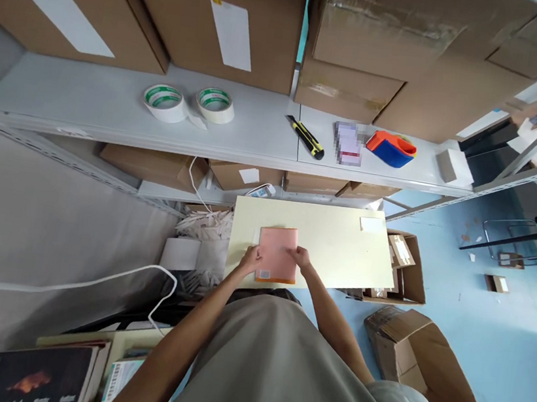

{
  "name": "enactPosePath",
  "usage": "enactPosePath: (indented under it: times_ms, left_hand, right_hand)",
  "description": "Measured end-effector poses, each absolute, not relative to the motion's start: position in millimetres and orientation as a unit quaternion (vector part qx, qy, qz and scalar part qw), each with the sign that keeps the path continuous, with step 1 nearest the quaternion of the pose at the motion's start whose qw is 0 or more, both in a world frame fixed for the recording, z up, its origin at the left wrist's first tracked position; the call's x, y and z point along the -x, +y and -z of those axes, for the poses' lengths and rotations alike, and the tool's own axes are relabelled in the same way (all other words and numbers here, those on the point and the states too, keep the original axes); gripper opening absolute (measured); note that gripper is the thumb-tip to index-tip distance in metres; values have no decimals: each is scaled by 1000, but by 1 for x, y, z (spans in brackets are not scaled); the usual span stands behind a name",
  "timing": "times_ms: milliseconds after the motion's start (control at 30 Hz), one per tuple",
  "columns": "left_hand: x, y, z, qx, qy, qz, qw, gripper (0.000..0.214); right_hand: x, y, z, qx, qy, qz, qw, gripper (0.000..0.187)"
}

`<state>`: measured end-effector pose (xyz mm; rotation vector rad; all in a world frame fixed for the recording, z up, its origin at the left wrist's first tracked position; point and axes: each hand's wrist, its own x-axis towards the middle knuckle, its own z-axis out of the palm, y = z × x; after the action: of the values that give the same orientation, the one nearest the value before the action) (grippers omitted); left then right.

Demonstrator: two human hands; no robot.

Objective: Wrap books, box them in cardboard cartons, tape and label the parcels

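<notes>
A thin pink book (277,253) with orange strips along its top and bottom edges lies over the pale yellow tabletop (341,250). A small barcode shows at its lower left corner. My left hand (252,258) grips the book's left edge, thumb on the cover. On the opposite side my right hand (299,256) pinches the right edge, its fingers partly hidden. Whether the book rests on the table or is slightly raised, I cannot tell. A white paper slip (371,225) lies at the table's far right corner.
Above the table, a grey shelf (248,129) bears white tape rolls (215,105), a yellow-black utility knife (305,137), a red-blue tape dispenser (391,148) and large cartons (213,22). An open carton (429,367) stands on the floor at right. Books (38,372) are stacked at lower left.
</notes>
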<state>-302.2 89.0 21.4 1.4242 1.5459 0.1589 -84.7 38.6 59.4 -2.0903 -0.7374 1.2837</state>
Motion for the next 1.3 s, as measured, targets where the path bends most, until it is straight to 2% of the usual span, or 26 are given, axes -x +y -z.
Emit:
enactPosePath:
  times_ms: [133, 300, 433, 533, 633, 767, 900, 1067, 1300]
  left_hand:
    - [296, 87, -33, -546, 644, -112, 524, 29]
    - [297, 93, -60, -487, 628, -183, 578, 24]
    - [300, 114, -99, -441, 600, -291, 601, 49]
    - [291, 134, -145, -350, 500, -381, 694, 79]
    - [273, 144, -200, -364, 389, -357, 767, 78]
    - [247, 139, -261, -417, 390, -389, 723, 64]
    - [230, 126, -292, -413, 386, -391, 726, 71]
    - [206, 113, -306, -402, 391, -355, 748, 74]
    - [147, 100, -309, -449, 468, -437, 623, 65]
  right_hand:
    - [97, 40, -77, 721, -310, -523, 332, 45]
    - [92, 42, -114, 686, -364, -514, 365, 52]
    - [55, 42, -170, 633, -383, -516, 431, 58]
    - [22, 42, -223, 574, -374, -526, 504, 58]
    - [-6, 41, -267, 557, -365, -505, 548, 57]
    - [-28, 36, -299, 549, -335, -489, 589, 58]
    - [-41, 27, -306, 533, -321, -498, 604, 61]
    - [-63, 19, -309, 528, -320, -508, 600, 62]
    - [-116, 20, -313, 568, -360, -469, 572, 58]
